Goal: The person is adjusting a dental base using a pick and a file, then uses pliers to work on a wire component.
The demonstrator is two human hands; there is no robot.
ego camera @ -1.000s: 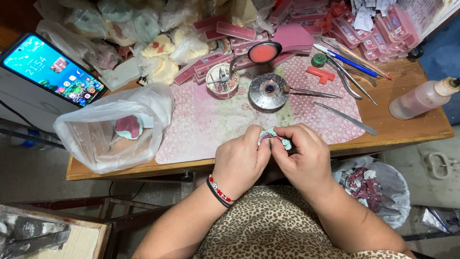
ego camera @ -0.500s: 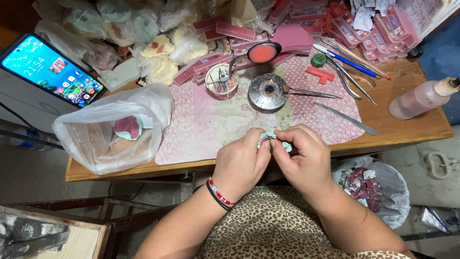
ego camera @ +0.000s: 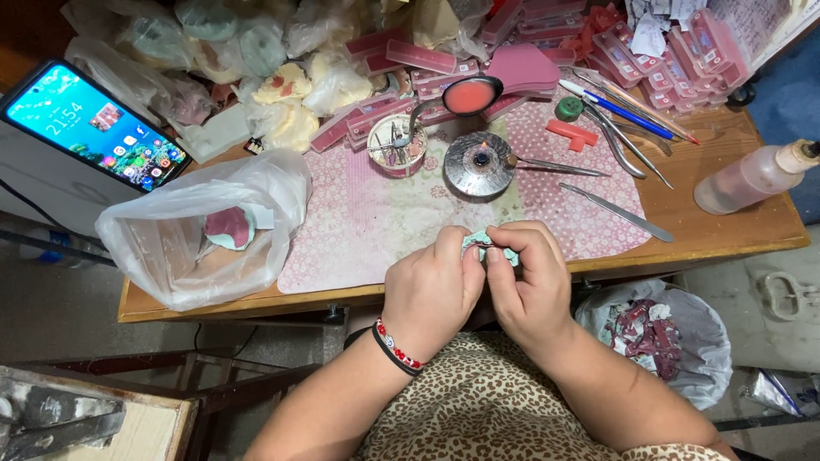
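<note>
Both of my hands meet at the front edge of the wooden table point(ego camera: 735, 235), over a pink patterned mat point(ego camera: 376, 230). My left hand point(ego camera: 431, 290) and my right hand point(ego camera: 530, 277) together pinch a small pale green piece point(ego camera: 478, 242) that looks like a dental cast. A thin metal tool seems to lie between my right fingers against the piece, mostly hidden. A red and white bead bracelet point(ego camera: 395, 350) circles my left wrist.
A small round burner point(ego camera: 478, 162), a tin of tools point(ego camera: 397, 149) and a red round mirror point(ego camera: 471, 94) stand on the mat. Metal instruments point(ego camera: 623, 213) lie at right, beside a plastic bottle point(ego camera: 756, 177). A plastic bag point(ego camera: 205, 230) and lit phone point(ego camera: 94, 124) are left. A waste bin point(ego camera: 658, 337) sits below.
My hands stay together on the pale green piece; the fingers shift only slightly. Nothing else on the table has moved.
</note>
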